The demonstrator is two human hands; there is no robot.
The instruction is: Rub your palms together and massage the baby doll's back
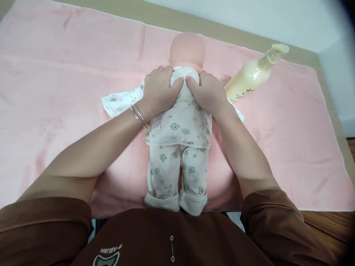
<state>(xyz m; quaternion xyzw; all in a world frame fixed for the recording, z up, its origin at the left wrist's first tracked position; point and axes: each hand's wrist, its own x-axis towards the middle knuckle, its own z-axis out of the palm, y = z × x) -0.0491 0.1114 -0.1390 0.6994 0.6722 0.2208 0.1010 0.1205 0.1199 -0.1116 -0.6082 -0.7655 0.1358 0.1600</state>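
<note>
A soft pink terry towel (69, 74) covers most of the frame, spread over a tan tabletop (222, 31). At upper right, a cream plastic pump bottle (251, 75) lies tilted on the towel. A white wall (277, 18) runs along the top.

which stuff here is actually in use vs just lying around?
In use:
- doll, in printed pyjamas
- left hand and right hand, both clasped over the doll's shoulders
- pink towel, under the doll

Lying about:
- pump bottle, on its side on the towel near the right hand, not gripped
</note>
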